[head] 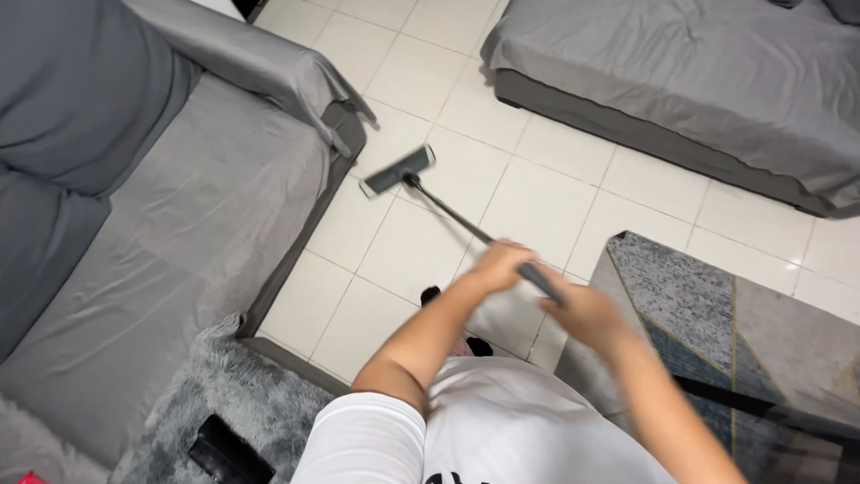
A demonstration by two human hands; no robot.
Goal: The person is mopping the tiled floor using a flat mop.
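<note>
While both hands [537,287] grip it, the slim mop [399,170] (flat-headed) meets glossy tiles [555,193].

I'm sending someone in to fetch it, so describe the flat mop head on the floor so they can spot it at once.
Start at the large grey sofa on the left and go to its front corner, where the grey cover hangs down. On the pale floor tiles just beside that corner lies the mop head. It is a flat grey rectangle with a thin dark handle joined at its middle.

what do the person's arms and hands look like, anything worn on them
Both arms are bare from the short white sleeves of a T-shirt down. The left hand and right hand show no gloves; motion blur hides any rings, and no watch or bracelet shows.
</note>
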